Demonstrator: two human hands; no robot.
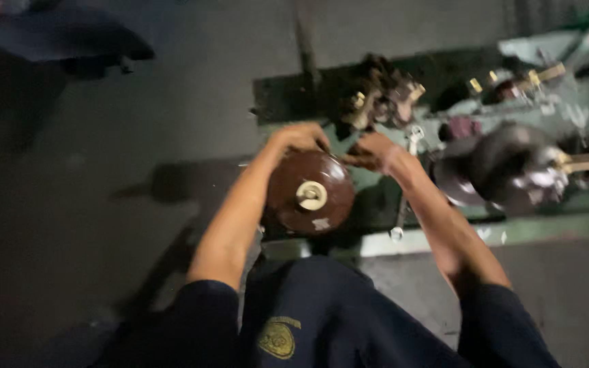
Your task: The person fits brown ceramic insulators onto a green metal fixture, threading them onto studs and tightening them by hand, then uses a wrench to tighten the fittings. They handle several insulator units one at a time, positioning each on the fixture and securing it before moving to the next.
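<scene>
A brown domed ceramic insulator (310,193) with a pale round fitting in its middle sits in front of me on a green metal bench (444,238). My left hand (303,137) curls over its far top edge. My right hand (369,151) is closed just to the right of that edge, touching or gripping something small that the blur hides. Beyond both hands lies a dark cluster of brass and metal fittings (380,92).
A second brown insulator (506,167) with a brass stud lies on its side to the right. A wrench (403,184) lies along the bench beside my right forearm. More brass parts (519,82) sit at the far right. Dark concrete floor spreads to the left.
</scene>
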